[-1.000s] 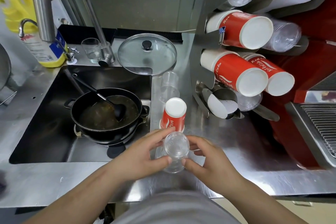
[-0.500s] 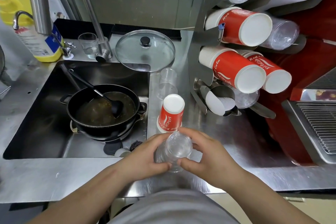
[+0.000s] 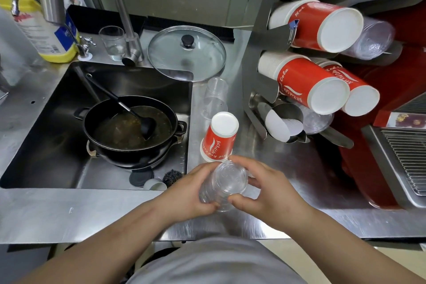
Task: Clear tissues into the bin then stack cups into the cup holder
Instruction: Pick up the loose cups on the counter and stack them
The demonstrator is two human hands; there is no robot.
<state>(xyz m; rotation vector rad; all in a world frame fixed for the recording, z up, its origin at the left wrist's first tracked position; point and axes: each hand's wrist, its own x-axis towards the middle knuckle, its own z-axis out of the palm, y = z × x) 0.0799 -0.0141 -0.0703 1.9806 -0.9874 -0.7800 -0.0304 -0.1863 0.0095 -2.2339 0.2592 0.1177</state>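
A stack of clear plastic cups (image 3: 224, 183), upside down, sits between my two hands just above the steel counter's front edge. My left hand (image 3: 184, 193) grips its left side and my right hand (image 3: 265, 193) holds its right side. Behind it an upside-down red paper cup (image 3: 220, 138) stands on the counter, and further back another clear cup stack (image 3: 215, 99). The metal cup holder (image 3: 265, 37) at the right carries red paper cup stacks (image 3: 315, 80) and clear cups lying sideways. No tissues or bin are in view.
A sink (image 3: 57, 99) at the left holds a black pot (image 3: 131, 129) with brown liquid and a ladle. A glass lid (image 3: 186, 53), a drinking glass (image 3: 113, 42) and a soap bottle (image 3: 46, 32) lie behind it. A red machine with a drip grille (image 3: 405, 157) stands at the right.
Both hands have kept hold of the clear cup stack, which now leans a little further left. The view has shifted slightly forward.
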